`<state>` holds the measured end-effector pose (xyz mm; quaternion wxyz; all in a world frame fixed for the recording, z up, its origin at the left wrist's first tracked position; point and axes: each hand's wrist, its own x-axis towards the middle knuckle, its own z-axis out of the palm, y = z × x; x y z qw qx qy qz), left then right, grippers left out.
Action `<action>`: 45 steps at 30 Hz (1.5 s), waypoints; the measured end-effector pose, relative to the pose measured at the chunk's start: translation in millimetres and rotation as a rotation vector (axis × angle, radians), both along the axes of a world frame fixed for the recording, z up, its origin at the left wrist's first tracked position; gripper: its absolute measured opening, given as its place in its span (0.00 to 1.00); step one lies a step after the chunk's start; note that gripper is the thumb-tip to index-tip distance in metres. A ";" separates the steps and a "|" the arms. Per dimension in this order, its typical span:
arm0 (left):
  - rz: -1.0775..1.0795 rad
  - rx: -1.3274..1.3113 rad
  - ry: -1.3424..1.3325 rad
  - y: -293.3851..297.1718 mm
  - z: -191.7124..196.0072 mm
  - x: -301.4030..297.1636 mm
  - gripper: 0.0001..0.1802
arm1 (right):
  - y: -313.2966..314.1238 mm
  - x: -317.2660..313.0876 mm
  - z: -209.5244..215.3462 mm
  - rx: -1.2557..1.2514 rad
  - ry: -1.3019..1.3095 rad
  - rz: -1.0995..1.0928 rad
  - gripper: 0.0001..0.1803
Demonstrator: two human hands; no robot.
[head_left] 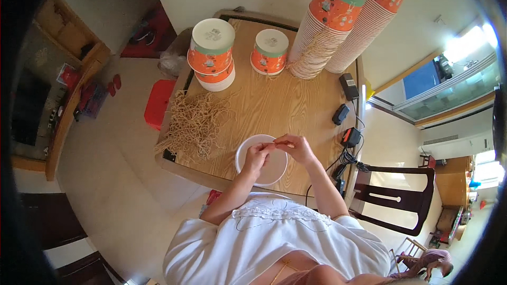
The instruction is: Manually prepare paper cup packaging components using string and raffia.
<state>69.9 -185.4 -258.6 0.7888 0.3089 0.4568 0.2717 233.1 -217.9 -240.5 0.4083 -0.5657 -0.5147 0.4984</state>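
My left hand (255, 159) and my right hand (297, 149) meet above a round white tub (274, 173) at the table's near edge. Their thumbs and fingertips are pinched close together; whatever lies between them is too small to make out. The tub's open mouth faces up, partly covered by my hands. Left of it lies a loose heap of tan twine (194, 125). Beyond the heap, orange-and-green paper buckets (210, 62) stand upside down, with a smaller upturned bucket group (270, 63) to their right.
Two tall bucket stacks (338, 8) rise at the far right, one with twine strands (318, 47) hanging on it. Black adapters (348, 86), a battery charger (350, 137) and cables line the right edge. A dark chair (393, 198) stands right, a red stool (159, 104) left. Another person (428, 261) is far behind, right.
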 end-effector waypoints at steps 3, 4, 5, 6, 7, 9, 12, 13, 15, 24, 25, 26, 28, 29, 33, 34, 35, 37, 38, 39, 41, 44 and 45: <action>-0.027 -0.111 -0.106 2.9 0.9 -4.4 0.05 | 1.1 3.8 -4.2 0.024 0.047 0.021 0.09; -0.055 -0.123 -0.130 3.8 0.5 -5.0 0.05 | 0.8 5.4 -3.4 0.006 0.011 0.011 0.08; -0.049 -0.124 -0.130 1.9 -5.1 -1.5 0.05 | 0.9 4.6 -1.6 -0.013 -0.025 0.005 0.07; 0.066 0.088 -0.068 -1.0 -11.9 5.3 0.05 | 1.7 1.9 0.5 -0.014 -0.025 0.010 0.07; 0.182 0.300 -0.003 -3.2 -18.6 8.3 0.05 | 3.5 -1.5 2.4 0.028 -0.117 0.024 0.06; 0.135 0.563 0.188 -3.1 -10.6 7.9 0.05 | 3.6 -0.7 -0.1 0.064 -0.209 0.028 0.07; 0.090 0.867 0.454 -1.3 -13.3 7.2 0.05 | 4.1 1.7 -14.2 0.117 -0.276 0.031 0.07; 0.093 0.911 0.525 -1.5 -18.2 6.9 0.06 | 4.9 4.1 -18.9 0.105 -0.234 -0.080 0.07; 0.097 0.915 0.556 -0.4 -35.5 6.7 0.06 | 10.2 10.7 -25.0 0.061 -0.219 -0.173 0.07; 0.095 0.856 0.597 -1.9 -43.7 16.2 0.05 | 8.9 18.2 -50.6 -0.070 -0.101 -0.022 0.09; 0.100 0.861 0.599 -1.4 -43.5 16.3 0.05 | 10.0 17.9 -50.4 -0.069 -0.101 -0.021 0.09; 0.099 0.861 0.598 -1.4 -41.1 17.4 0.05 | 10.2 18.1 -51.0 -0.086 -0.094 -0.008 0.10; 0.105 0.858 0.591 -1.4 -36.4 19.9 0.05 | 10.1 18.6 -53.8 -0.103 -0.086 0.005 0.10; 0.105 0.859 0.591 -1.2 -37.0 20.3 0.05 | 10.9 19.0 -56.0 -0.093 -0.068 0.013 0.10; 0.099 0.873 0.602 -0.2 -37.5 21.8 0.05 | 13.0 20.6 -61.2 -0.048 -0.041 0.039 0.10; 0.103 0.873 0.604 0.1 -37.1 22.4 0.05 | 13.7 20.1 -61.9 -0.048 -0.042 0.039 0.10; 0.105 0.873 0.605 0.2 -39.2 22.9 0.05 | 14.1 19.1 -62.8 -0.051 -0.026 0.047 0.09; 0.131 0.911 0.600 1.0 -44.5 23.8 0.05 | 15.9 18.7 -63.7 -0.053 -0.011 0.057 0.09; 0.130 0.911 0.599 0.4 -45.5 23.5 0.05 | 16.9 19.7 -63.5 -0.066 -0.070 0.052 0.08; 0.086 0.926 0.602 -0.7 -46.3 22.6 0.05 | 17.2 20.2 -63.2 -0.078 -0.128 0.046 0.07; 0.039 0.942 0.604 -1.5 -40.9 20.7 0.07 | 15.8 20.2 -62.9 -0.062 -0.153 0.017 0.06; -0.056 1.279 0.812 4.5 -7.0 13.4 0.14 | 12.2 17.3 -48.8 -0.001 -0.270 -0.058 0.06; -0.225 1.314 0.918 12.9 2.1 10.3 0.16 | 10.2 14.6 -43.4 0.048 -0.365 -0.100 0.06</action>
